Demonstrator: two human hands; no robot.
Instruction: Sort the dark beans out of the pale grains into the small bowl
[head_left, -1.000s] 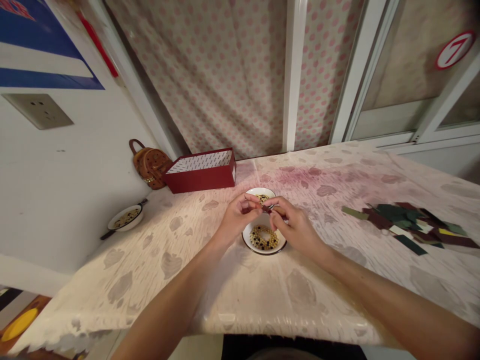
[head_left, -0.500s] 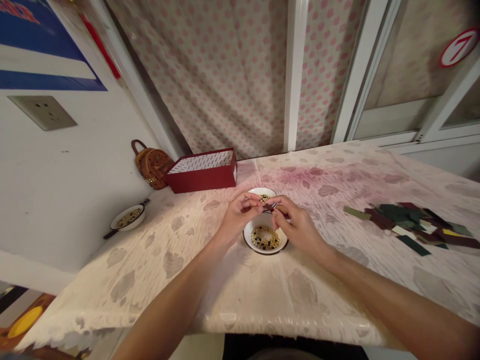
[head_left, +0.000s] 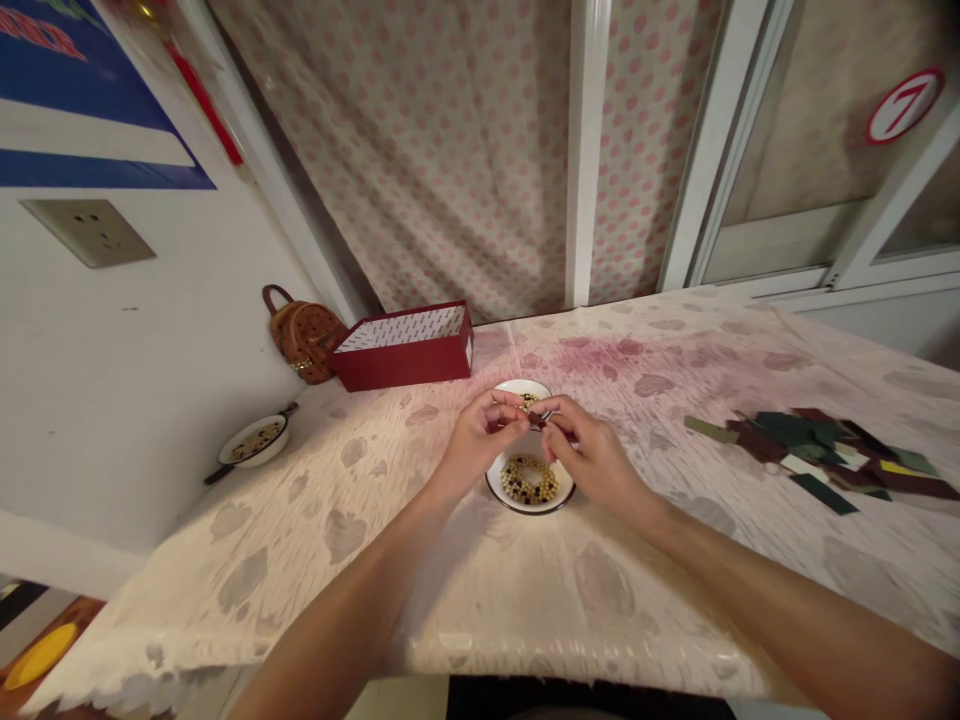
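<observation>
My left hand (head_left: pixel 481 432) and my right hand (head_left: pixel 592 448) meet above two white bowls, with fingertips pinched together. Between them is a small dark reddish-brown piece (head_left: pixel 535 419), partly covered by the fingers; its kind is unclear. Directly under the hands stands the nearer white bowl (head_left: pixel 566 487), dark-rimmed, with a ring of gold and black beads (head_left: pixel 517 490) in it. Just behind it, the farther white bowl (head_left: pixel 517 387) also holds gold and dark beads, mostly hidden by my fingers.
A dark red box (head_left: pixel 405 362) sits at the back left beside a small brown backpack (head_left: pixel 304 338). Against the left wall is a handled white bowl (head_left: pixel 266 452) with beads. Flat green, brown and pale pieces (head_left: pixel 810 435) lie piled on the right of the patterned tablecloth (head_left: pixel 510 620).
The hands stay together over the bowls with the brown piece between the fingertips, which shift only slightly. The whole view has tilted a little.
</observation>
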